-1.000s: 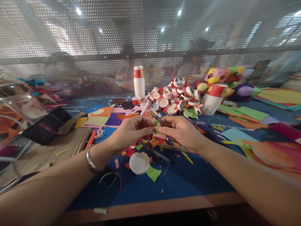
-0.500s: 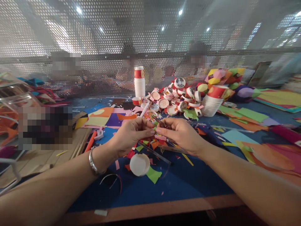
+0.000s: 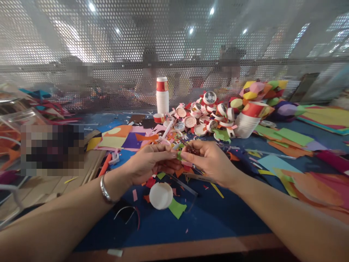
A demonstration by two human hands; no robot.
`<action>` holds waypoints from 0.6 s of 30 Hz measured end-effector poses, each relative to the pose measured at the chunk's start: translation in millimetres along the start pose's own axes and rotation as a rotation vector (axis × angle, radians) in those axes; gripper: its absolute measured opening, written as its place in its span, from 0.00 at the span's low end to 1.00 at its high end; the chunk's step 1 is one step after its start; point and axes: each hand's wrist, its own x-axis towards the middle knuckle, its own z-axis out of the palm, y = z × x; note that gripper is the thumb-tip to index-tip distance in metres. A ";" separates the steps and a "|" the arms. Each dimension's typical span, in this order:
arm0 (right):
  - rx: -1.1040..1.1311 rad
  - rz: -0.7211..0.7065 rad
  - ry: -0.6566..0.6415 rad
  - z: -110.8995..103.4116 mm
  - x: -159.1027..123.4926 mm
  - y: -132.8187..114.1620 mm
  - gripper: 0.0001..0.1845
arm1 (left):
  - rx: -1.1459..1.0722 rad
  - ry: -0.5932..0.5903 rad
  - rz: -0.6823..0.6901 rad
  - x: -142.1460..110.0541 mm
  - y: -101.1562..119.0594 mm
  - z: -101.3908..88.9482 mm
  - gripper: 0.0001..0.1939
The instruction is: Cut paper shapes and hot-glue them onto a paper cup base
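Above the middle of the blue table, my left hand (image 3: 149, 162) pinches a small green paper piece (image 3: 179, 155) between thumb and fingers. My right hand (image 3: 211, 160) meets it from the other side, its thumb and finger closed at the same piece. Tucked in the right fingers is a slim dark metal tool, seemingly scissors (image 3: 188, 147), mostly hidden by the hand. Below the hands lie a round white paper cup piece (image 3: 160, 195), a green paper scrap (image 3: 177, 209) and a clear ruler-like strip (image 3: 185, 186).
Behind the hands are a heap of cut cup bases (image 3: 200, 120), a tall cup stack (image 3: 163, 98) and a leaning cup stack (image 3: 248, 122). Coloured paper sheets (image 3: 114, 136) lie left, others (image 3: 313, 185) right. A perforated metal screen (image 3: 122, 47) stands behind, with people beyond it.
Both hands have lowered slightly in view and stay together. The left fingers have shifted around the green paper piece, with the lower fingers now spread beneath it.
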 end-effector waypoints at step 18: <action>-0.019 0.076 -0.003 5.5 2.6 11.0 0.10 | 0.452 0.013 0.248 7.1 -7.3 -10.1 0.12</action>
